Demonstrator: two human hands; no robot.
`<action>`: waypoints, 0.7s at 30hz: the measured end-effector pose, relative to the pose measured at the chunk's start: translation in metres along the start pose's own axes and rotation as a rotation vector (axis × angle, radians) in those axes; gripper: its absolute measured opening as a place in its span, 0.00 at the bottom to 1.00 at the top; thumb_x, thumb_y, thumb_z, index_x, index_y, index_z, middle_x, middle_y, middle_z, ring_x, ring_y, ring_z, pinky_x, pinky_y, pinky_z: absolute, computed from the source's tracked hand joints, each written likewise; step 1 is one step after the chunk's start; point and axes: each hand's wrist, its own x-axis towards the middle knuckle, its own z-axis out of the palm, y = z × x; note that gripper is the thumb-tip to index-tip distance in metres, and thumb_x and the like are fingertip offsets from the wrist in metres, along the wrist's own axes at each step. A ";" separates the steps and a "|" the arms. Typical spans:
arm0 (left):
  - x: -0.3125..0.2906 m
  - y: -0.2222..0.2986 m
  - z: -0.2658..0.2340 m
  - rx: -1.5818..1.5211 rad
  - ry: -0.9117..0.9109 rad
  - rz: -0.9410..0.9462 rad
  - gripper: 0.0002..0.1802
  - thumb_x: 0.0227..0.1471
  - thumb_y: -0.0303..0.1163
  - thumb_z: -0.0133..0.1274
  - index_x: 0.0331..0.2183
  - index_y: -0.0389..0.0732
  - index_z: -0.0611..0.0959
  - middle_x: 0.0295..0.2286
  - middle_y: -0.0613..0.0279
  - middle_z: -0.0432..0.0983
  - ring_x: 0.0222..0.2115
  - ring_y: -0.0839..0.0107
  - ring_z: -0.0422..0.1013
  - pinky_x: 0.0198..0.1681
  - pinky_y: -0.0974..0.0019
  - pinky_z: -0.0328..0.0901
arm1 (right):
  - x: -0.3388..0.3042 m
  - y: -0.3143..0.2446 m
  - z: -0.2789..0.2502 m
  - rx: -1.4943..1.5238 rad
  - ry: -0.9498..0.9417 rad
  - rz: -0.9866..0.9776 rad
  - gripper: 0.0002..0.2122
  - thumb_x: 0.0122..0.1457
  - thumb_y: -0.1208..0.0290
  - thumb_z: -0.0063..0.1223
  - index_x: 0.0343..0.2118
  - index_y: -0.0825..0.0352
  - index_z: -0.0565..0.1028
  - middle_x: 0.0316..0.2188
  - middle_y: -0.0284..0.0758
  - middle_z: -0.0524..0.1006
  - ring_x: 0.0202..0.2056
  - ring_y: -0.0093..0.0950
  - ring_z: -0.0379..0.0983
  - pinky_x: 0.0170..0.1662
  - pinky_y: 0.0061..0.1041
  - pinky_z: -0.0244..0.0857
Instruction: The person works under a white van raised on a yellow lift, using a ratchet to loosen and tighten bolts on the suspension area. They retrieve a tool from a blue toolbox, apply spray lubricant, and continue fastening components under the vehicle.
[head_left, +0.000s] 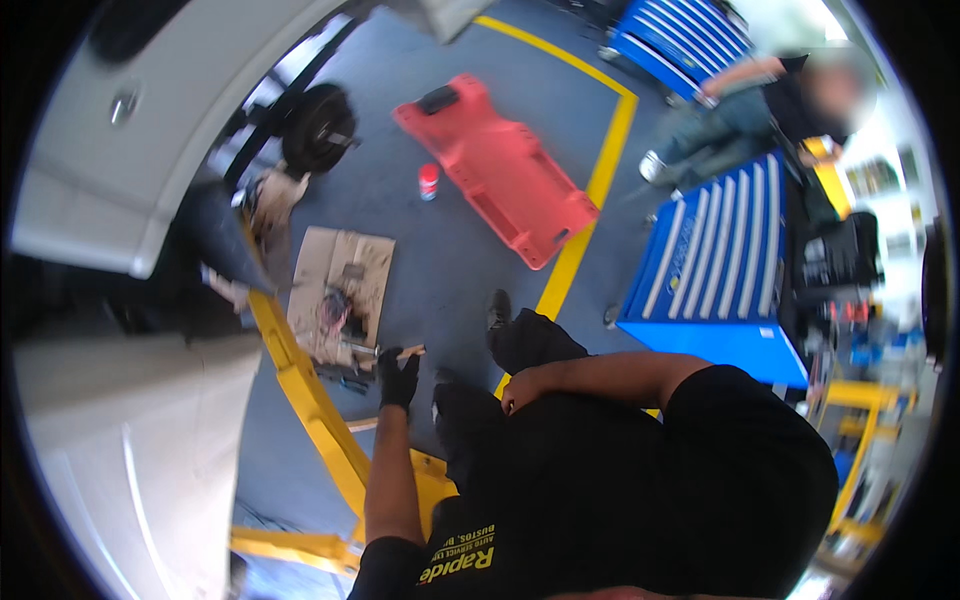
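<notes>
My left hand (398, 378), in a black glove, reaches down beside the yellow lift arm. Its fingers are closed round a short tan, flat piece (411, 352) that looks like wood; its exact kind is too small to tell. Just beyond lies a stained cardboard sheet (375, 262) with a dark, greasy part and a reddish rag-like bundle (335, 312) on it. Dark hand tools (345, 378) lie at its near edge. My right hand (515, 390), bare, is curled against my thigh; whatever its fingers may hold is hidden.
The yellow lift arm (310, 400) runs along my left, under a raised light-coloured vehicle (120, 130) with an exposed wheel hub (318, 128). Ahead are a red creeper (500, 170) and a red-capped can (428, 182). Blue tool cabinets (710, 255) and a seated person (780, 110) are at right.
</notes>
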 end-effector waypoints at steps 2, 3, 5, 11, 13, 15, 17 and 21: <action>-0.002 0.020 -0.013 0.190 -0.132 0.157 0.26 0.52 0.46 0.66 0.44 0.35 0.82 0.44 0.43 0.78 0.49 0.47 0.72 0.55 0.51 0.66 | -0.037 0.018 0.007 0.158 0.088 0.047 0.18 0.63 0.56 0.52 0.49 0.60 0.82 0.48 0.39 0.83 0.50 0.36 0.79 0.53 0.37 0.69; 0.003 0.043 -0.022 0.253 -0.341 0.104 0.30 0.54 0.51 0.64 0.46 0.34 0.82 0.44 0.42 0.79 0.49 0.45 0.72 0.57 0.50 0.65 | -0.043 0.036 0.022 0.209 0.118 -0.005 0.18 0.63 0.57 0.52 0.49 0.61 0.82 0.48 0.39 0.83 0.49 0.35 0.79 0.53 0.37 0.69; 0.009 0.033 -0.016 0.410 -0.566 0.134 0.35 0.53 0.57 0.62 0.47 0.34 0.82 0.48 0.39 0.78 0.52 0.43 0.72 0.56 0.48 0.66 | -0.044 0.080 0.045 0.263 0.194 -0.108 0.18 0.62 0.59 0.53 0.49 0.64 0.82 0.48 0.39 0.83 0.49 0.33 0.79 0.53 0.36 0.70; 0.076 0.103 0.086 0.460 -0.793 0.855 0.22 0.54 0.50 0.64 0.37 0.40 0.86 0.35 0.48 0.83 0.39 0.47 0.78 0.46 0.50 0.72 | -0.136 0.141 0.073 0.762 0.629 -0.055 0.23 0.62 0.56 0.60 0.55 0.66 0.77 0.50 0.44 0.81 0.50 0.38 0.78 0.54 0.39 0.70; 0.105 0.189 0.164 0.376 -0.748 0.361 0.21 0.58 0.50 0.59 0.42 0.41 0.85 0.37 0.47 0.82 0.42 0.45 0.77 0.48 0.50 0.72 | -0.208 0.170 0.060 0.649 0.857 0.097 0.25 0.61 0.54 0.63 0.56 0.65 0.76 0.51 0.44 0.80 0.51 0.37 0.77 0.54 0.38 0.70; 0.174 0.238 0.233 0.508 -0.854 0.664 0.21 0.61 0.48 0.56 0.45 0.42 0.84 0.41 0.45 0.81 0.44 0.46 0.76 0.49 0.50 0.71 | -0.302 0.183 0.019 0.674 1.159 0.161 0.24 0.61 0.56 0.61 0.56 0.65 0.76 0.51 0.43 0.80 0.51 0.36 0.77 0.55 0.37 0.69; 0.221 0.351 0.308 0.596 -0.769 1.062 0.22 0.62 0.48 0.53 0.45 0.39 0.84 0.42 0.44 0.80 0.46 0.45 0.75 0.51 0.47 0.70 | -0.466 0.210 -0.040 0.917 1.817 0.099 0.20 0.64 0.64 0.55 0.57 0.67 0.75 0.50 0.41 0.79 0.51 0.37 0.76 0.57 0.36 0.68; 0.268 0.529 0.367 0.319 -0.612 0.931 0.22 0.58 0.46 0.61 0.44 0.37 0.83 0.43 0.49 0.79 0.44 0.52 0.76 0.47 0.52 0.71 | -0.764 0.162 -0.064 -0.018 2.873 0.184 0.18 0.66 0.68 0.52 0.56 0.67 0.75 0.48 0.39 0.79 0.50 0.36 0.75 0.56 0.35 0.67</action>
